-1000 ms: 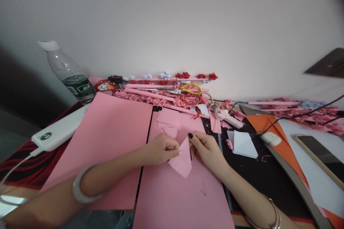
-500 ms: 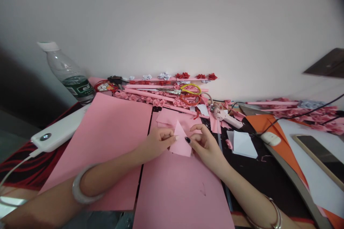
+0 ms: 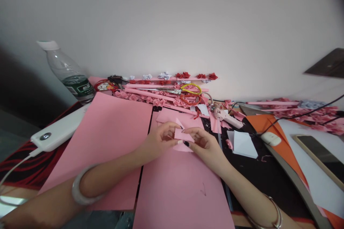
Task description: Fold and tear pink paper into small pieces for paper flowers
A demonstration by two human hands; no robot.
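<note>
A small folded piece of pink paper [image 3: 183, 135] is held between my two hands, above a large pink sheet [image 3: 180, 182]. My left hand [image 3: 163, 137] pinches its left side, thumb below and fingers above. On the right side, my right hand [image 3: 202, 143] grips it the same way, its dark thumbnail showing at the lower edge. A pointed corner of the paper stands up behind the fold. Some smaller pink paper pieces [image 3: 192, 116] lie just beyond my hands. Another large pink sheet [image 3: 113, 132] is under my left forearm.
Scissors with yellow and red handles [image 3: 191, 89] lie among paper flowers and rolled pink sticks [image 3: 150, 94]. At right are a glue gun [image 3: 228, 117], white paper [image 3: 244, 144], a mouse [image 3: 271, 138] and a phone [image 3: 322, 155]. A bottle [image 3: 70, 71] and a power bank [image 3: 60, 128] stand left.
Earlier the pink paper was held up as a pointed shape. Now it is bent across the middle, with both hands' fingers over its top and the thumbs lower.
</note>
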